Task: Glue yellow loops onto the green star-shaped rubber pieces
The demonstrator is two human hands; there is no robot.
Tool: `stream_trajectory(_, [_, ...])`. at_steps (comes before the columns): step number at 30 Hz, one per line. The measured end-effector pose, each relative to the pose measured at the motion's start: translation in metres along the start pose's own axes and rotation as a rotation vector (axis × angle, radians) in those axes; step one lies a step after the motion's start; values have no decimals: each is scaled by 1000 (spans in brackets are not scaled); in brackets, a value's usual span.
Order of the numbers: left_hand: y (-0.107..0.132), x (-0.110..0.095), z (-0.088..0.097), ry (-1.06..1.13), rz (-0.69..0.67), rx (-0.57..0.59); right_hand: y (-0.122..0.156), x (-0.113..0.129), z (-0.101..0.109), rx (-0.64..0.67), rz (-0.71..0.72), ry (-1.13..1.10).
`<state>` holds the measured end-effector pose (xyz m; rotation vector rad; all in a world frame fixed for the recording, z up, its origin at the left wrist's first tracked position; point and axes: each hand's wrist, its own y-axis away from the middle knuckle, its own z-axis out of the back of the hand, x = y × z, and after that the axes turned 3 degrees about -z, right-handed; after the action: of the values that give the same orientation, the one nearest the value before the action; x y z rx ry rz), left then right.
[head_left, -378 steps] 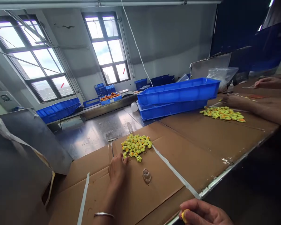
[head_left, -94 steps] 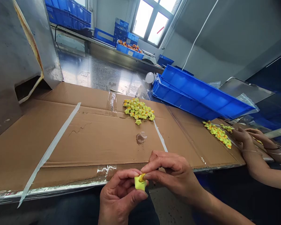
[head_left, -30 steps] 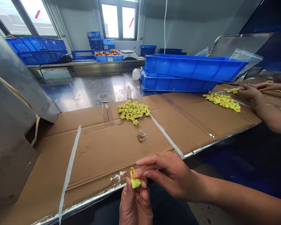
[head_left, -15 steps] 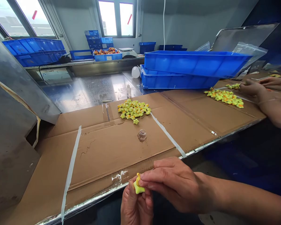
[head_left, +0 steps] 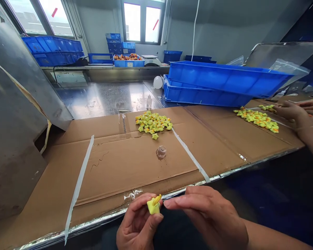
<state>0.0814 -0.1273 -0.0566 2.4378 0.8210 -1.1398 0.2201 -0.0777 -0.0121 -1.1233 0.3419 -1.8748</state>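
Observation:
My left hand point(head_left: 137, 225) pinches a small yellow-green toy piece point(head_left: 153, 205) with an orange-yellow bit sticking up from its top, just below the table's front edge. My right hand point(head_left: 211, 215) is beside it on the right, fingers stretched toward the piece, fingertips a little apart from it and holding nothing. A heap of the same yellow-green pieces point(head_left: 153, 122) lies on the cardboard point(head_left: 114, 163) further back. A small clear glass cup point(head_left: 161, 152) stands on the cardboard between the heap and my hands.
Two stacked blue trays point(head_left: 224, 83) sit at the back right. Another person's hands point(head_left: 292, 109) work at a second heap of pieces point(head_left: 258, 116) on the right. A small bottle point(head_left: 148, 101) stands on the steel table. A grey metal panel point(head_left: 13, 114) rises at the left.
My right hand has drawn slightly away from the piece, which my left hand now holds alone with its orange bit upright. The view has shifted a little.

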Motion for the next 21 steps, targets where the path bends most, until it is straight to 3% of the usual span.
stream_trajectory(5, [4,3,1,-74,-184,59,4,3,-8,41,11,51])
stream_trajectory(17, [5,6,2,-148,-384,76,4,3,-6,74,72,61])
stream_trajectory(21, [6,11,5,-224,-455,63,5,2,-4,144,100,81])
